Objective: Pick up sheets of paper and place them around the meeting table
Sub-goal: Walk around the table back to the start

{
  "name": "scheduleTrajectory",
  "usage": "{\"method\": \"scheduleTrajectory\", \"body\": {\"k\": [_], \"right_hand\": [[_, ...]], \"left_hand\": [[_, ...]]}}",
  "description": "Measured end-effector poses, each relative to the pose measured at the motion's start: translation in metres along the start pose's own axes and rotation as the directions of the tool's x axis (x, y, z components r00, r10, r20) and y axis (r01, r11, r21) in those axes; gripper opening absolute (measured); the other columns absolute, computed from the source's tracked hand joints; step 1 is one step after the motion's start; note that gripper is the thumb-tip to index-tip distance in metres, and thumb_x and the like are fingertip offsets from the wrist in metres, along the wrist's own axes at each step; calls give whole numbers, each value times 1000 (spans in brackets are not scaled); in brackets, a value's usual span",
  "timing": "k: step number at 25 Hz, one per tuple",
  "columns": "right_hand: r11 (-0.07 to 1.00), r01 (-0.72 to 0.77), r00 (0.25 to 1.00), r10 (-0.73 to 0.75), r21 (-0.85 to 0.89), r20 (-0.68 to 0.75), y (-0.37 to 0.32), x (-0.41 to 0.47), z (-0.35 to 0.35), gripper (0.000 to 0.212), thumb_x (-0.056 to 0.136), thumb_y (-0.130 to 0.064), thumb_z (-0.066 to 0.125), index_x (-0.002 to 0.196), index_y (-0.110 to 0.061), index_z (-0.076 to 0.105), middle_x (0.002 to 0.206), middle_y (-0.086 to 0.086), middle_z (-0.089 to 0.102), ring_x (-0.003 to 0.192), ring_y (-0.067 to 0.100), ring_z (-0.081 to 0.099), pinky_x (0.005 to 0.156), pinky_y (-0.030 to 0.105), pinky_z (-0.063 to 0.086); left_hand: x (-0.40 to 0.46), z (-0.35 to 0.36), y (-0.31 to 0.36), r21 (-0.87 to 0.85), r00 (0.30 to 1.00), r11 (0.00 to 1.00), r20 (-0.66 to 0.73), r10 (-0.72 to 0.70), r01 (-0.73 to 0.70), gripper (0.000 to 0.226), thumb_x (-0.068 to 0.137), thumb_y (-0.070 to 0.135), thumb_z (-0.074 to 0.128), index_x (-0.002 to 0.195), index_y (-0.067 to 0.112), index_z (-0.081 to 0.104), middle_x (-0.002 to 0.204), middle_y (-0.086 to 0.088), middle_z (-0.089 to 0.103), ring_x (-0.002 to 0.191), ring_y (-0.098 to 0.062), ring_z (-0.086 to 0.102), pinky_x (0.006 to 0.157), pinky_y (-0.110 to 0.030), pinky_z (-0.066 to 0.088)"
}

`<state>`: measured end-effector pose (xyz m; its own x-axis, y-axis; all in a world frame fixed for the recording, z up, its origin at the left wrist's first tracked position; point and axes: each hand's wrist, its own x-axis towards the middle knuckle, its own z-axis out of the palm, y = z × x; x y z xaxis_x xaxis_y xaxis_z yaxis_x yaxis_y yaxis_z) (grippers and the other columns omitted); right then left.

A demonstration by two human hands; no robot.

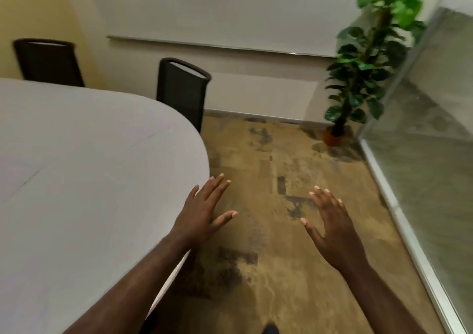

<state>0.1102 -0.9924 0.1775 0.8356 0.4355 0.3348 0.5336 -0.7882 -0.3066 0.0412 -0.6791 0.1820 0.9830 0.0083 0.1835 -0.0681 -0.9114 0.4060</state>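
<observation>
We see no paper | left hand (204, 213) splayed, empty, at table (89, 167) edge, nearer it | right hand (330, 221) splayed, empty, farther out over floor

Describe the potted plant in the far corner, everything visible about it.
The potted plant stands upright on the patterned floor in the far right corner, between the pale wall and the glass partition. A single thin stem carries broad green leaves, brighter at the top and darker lower down. Its small orange-brown pot sits on the floor. Neither hand is near it. Slightly blurred.
</observation>
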Motion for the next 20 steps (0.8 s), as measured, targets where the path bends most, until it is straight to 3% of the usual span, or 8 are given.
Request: {"method": "scheduleTrajectory", "body": {"k": [4,8,13,20], "right_hand": [[973,215,972,-222,87,78,-1,117,38,61,90,-51,40,143,-22,33,154,1,35,145,19,25,118,44,23],[897,403,896,-427,183,123,-43,216,82,63,90,-52,39,145,-22,31,155,0,30,146,18,21,118,46,21],[748,594,753,-646,296,125,-127,307,158,62,91,-51,41,145,-23,31,155,-6,24,145,11,17,117,40,19],[566,706,556,-815,425,161,-269,397,257,61,92,-51,41,145,-22,32,157,-6,25,146,12,20,119,38,19]], "left_hand": [[22,-16,-33,5,966,973,-122,-228,230,74,86,70,33,149,35,17,159,15,12,147,-7,5,119,-37,6],[25,-36,-76,18,874,896,-227,-429,444,76,86,70,32,150,36,12,157,20,8,146,-2,-1,121,-35,3],[22,-66,-158,-11,740,793,-352,-573,609,78,83,74,28,150,35,13,157,20,11,146,-2,1,120,-35,4],[1,-122,-266,-95,541,634,-436,-719,767,76,83,71,32,149,37,12,155,25,8,145,2,0,120,-29,1]]}}
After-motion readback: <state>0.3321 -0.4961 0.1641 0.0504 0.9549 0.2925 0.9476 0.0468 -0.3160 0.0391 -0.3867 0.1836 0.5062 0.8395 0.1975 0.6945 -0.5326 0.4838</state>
